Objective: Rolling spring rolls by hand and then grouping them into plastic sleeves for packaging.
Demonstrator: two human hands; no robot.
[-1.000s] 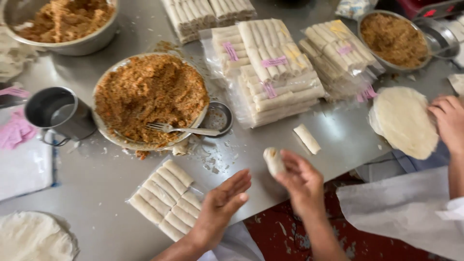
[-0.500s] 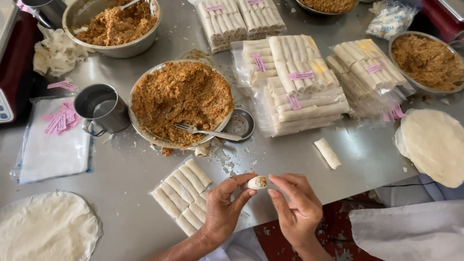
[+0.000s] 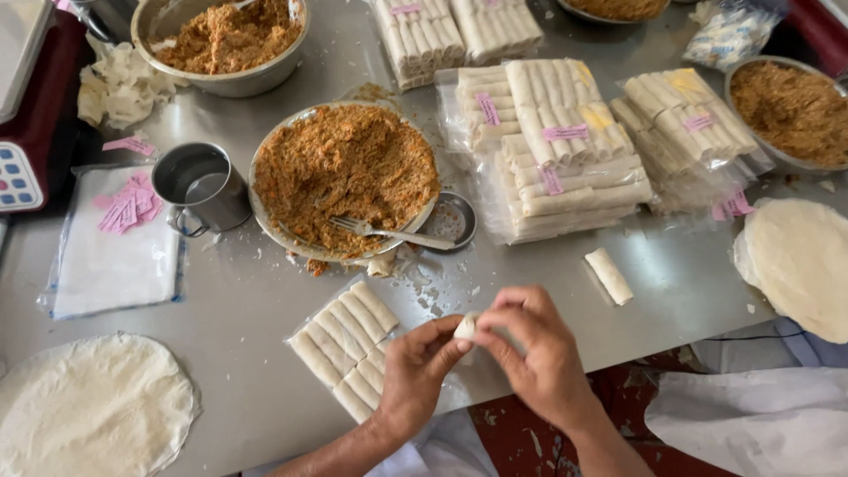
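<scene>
Since half a second ago both hands have closed tighter on the small roll [image 3: 465, 326], which was then held more loosely with its open end showing; a second ago the hands were apart, the right alone carrying it. Now the left hand [image 3: 420, 371] and the right hand [image 3: 534, 353] meet over the near edge of the steel table [image 3: 247, 309], just below the filling plate [image 3: 344, 181], each pinching the roll between thumb and fingertips.

Only one pale, doughy end of the roll shows; the right hand's fingers cover the rest.

The filling plate is round and metal, heaped with orange-brown crumbly filling, and a fork [image 3: 389, 233] lies on its near rim. Just below and left of the plate lies a flat bag of finished rolls [image 3: 349, 344], side by side in two rows. Right of the plate a single loose roll [image 3: 609, 276] lies on the table, and beyond it are stacked packs of rolls [image 3: 565, 150]. Left of the plate stands a metal cup [image 3: 201, 185].
</scene>
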